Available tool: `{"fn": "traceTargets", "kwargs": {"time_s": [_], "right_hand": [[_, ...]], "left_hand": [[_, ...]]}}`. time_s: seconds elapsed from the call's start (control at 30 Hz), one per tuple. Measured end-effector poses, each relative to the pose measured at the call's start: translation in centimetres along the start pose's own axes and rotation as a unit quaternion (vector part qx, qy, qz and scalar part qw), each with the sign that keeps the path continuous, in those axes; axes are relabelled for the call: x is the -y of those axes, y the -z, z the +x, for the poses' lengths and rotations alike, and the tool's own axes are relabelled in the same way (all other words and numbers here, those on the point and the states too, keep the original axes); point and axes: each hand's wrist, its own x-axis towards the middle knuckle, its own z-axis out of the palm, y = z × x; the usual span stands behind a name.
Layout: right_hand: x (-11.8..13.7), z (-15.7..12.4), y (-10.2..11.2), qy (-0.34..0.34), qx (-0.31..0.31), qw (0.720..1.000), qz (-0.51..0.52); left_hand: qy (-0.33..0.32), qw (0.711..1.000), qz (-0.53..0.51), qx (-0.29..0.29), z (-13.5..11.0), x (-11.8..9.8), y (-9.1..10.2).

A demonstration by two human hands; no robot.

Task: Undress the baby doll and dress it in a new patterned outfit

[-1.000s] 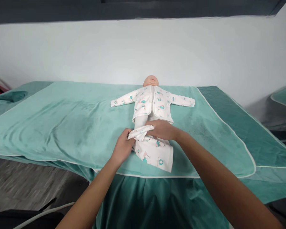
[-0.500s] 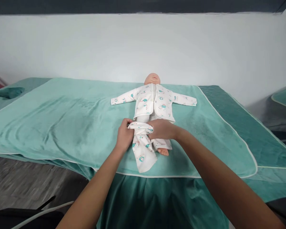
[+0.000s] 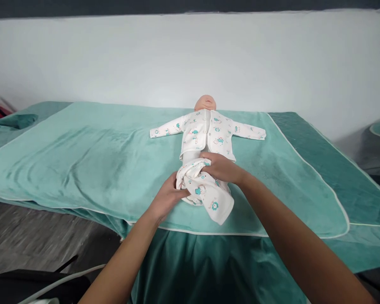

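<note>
A baby doll (image 3: pixel 205 102) lies on its back, arms spread, in a white printed jacket (image 3: pixel 193 133) that hangs open down the front. Around its legs bunches a pair of white printed baby trousers (image 3: pixel 205 190), one leg end flopping toward me. My left hand (image 3: pixel 169 195) pinches the bunched cloth at its left side, thumb on top. Higher up, just below the jacket hem, my right hand (image 3: pixel 221 166) grips the gathered edge of the trousers. The doll's feet are hidden under the cloth.
A light green blanket (image 3: pixel 82 156) with white piping covers the bed, over a darker green sheet (image 3: pixel 332 169). Behind stands a white wall (image 3: pixel 177 59). A pale cable (image 3: pixel 63 280) runs at the lower left near the grey floor (image 3: pixel 50 236).
My left hand has moved down and slightly right along the cloth. My right hand has shifted slightly right and up. The loose trouser leg has swung right, covering the foot that showed before.
</note>
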Motion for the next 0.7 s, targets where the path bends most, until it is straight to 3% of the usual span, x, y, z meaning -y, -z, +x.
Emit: {"fn": "traceTargets", "kwargs": {"time_s": [0.33, 0.6, 0.7], "right_hand": [[-0.5, -0.6, 0.5, -0.021, 0.036, 0.994, 0.105], [0.1, -0.6, 1.0, -0.028, 0.087, 0.995, 0.041], [0.6, -0.5, 0.8, -0.017, 0.095, 0.994, -0.044]], "left_hand": [[0.0, 0.981, 0.174, 0.091, 4.2, -2.6, 2.2], [-0.009, 0.965, 0.237, 0.11, 5.4, -3.6, 3.0], [-0.047, 0.964, 0.255, 0.063, 6.1, -3.1, 3.1]]}}
